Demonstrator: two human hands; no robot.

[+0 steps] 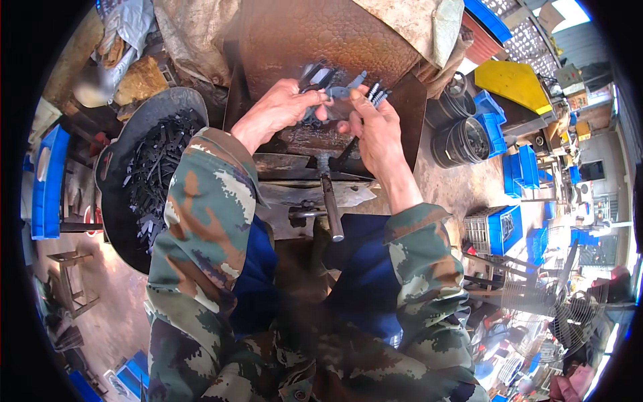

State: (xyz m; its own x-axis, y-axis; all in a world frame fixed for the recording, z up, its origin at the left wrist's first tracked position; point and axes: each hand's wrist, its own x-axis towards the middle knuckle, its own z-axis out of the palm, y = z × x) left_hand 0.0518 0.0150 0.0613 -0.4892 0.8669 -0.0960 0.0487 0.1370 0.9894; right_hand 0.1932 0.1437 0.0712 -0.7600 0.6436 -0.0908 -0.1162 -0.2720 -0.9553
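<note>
In front of me, over a brown, worn metal surface (301, 33), my two hands meet around a small grey metal piece (343, 91). The thumb and fingers of my left hand (284, 107) pinch it from the left. My right hand (376, 127) grips its other side, thumb uppermost. Dark flat metal pieces (317, 75) show just beyond my left fingers. A ridged, spring-like part (378, 94) appears beside my right fingertips; whether I hold it cannot be told. Below my hands a metal rod (330, 204) sticks out toward me from the bench fixture.
At left stands a large black basin (107, 167) heaped with dark flat metal pieces (159, 167). Black buckets (462, 142), blue crates (504, 231) and a yellow panel (512, 86) are on the right. A wire-caged fan (576, 311) stands at the lower right, a wooden stool (70, 281) at lower left.
</note>
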